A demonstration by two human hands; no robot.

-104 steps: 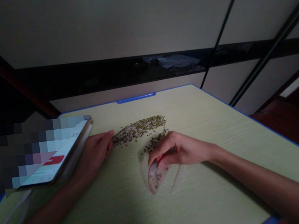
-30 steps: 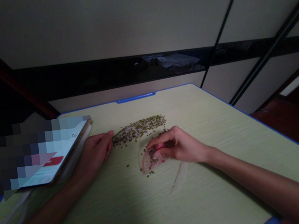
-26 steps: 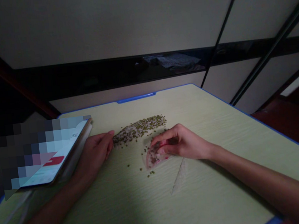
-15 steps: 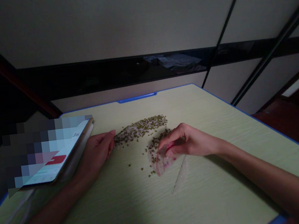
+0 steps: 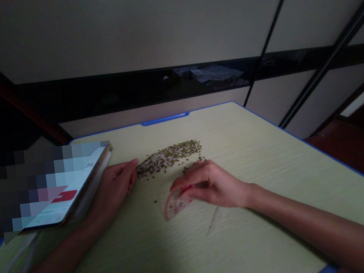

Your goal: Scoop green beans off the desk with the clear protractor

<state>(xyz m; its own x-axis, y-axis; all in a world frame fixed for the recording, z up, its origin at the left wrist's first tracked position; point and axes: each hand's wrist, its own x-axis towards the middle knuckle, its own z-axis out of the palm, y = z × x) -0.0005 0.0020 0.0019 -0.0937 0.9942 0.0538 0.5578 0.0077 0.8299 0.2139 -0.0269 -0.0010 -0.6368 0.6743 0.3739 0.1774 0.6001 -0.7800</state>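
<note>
My right hand [image 5: 214, 185] pinches a clear protractor [image 5: 173, 205] with pink markings, tilted low over the table. Behind this hand some small green beans [image 5: 185, 169] show, partly covered by the fingers. A long heap of green beans mixed with pale grains [image 5: 171, 156] stretches across the table's middle. At the left tip of that heap is my left hand [image 5: 118, 183], its fingers curled and thumb pressed in; what they hold, if anything, is hidden. A clear ruler [image 5: 214, 221] lies flat in front of my right hand.
At the left stands a tablet [image 5: 78, 183] with a lit, partly blurred screen, and a white cable [image 5: 18, 260] runs below it. The pale table [image 5: 262, 241] has a blue edge. Cabinet doors [image 5: 130, 28] rise behind it.
My right hand has moved left and toward me with the protractor. Beans that lay around the protractor are now mostly out of sight near the hand. My left hand stays in place.
</note>
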